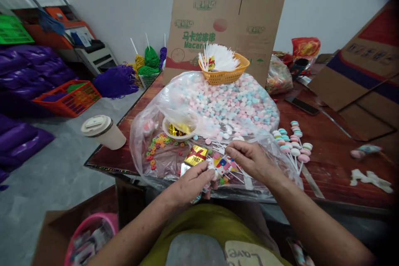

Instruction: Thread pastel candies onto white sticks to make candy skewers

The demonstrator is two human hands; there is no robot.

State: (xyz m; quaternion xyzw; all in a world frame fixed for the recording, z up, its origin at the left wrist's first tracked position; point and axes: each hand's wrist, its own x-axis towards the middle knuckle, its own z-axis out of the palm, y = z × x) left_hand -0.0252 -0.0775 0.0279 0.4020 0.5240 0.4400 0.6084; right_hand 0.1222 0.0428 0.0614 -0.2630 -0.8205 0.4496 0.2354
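- Olive-green cloth covers my lap at the front edge of the wooden surface, a grey patch and a lettered beige one showing on it.
- Between my two hands sits a white wrapper printed with coloured dots, just over the near side of a sheet of clear plastic.
- My left hand grips that wrapper, thumb on top.
- My right hand has its fingers drawn together just beside the wrapper; whether they pinch anything, I cannot tell.
- Just beyond my left fingers lies a gold foil packet marked "TWIST"; thin white sticks lie loose near my right hand.
- On the left of the plastic, coloured ring-shaped sweets are scattered near a pale bowl of gold foil.
- Farther back, pink, blue and white sweets form a broad heap, a yellow basket of white sticks behind it, against a printed cardboard panel.
- To the right, stacked pastel sweets on sticks lie on the surface, with a dark phone beyond.
- At the left edge, a lidded cup stands; below, a pink tub sits inside a cardboard box.
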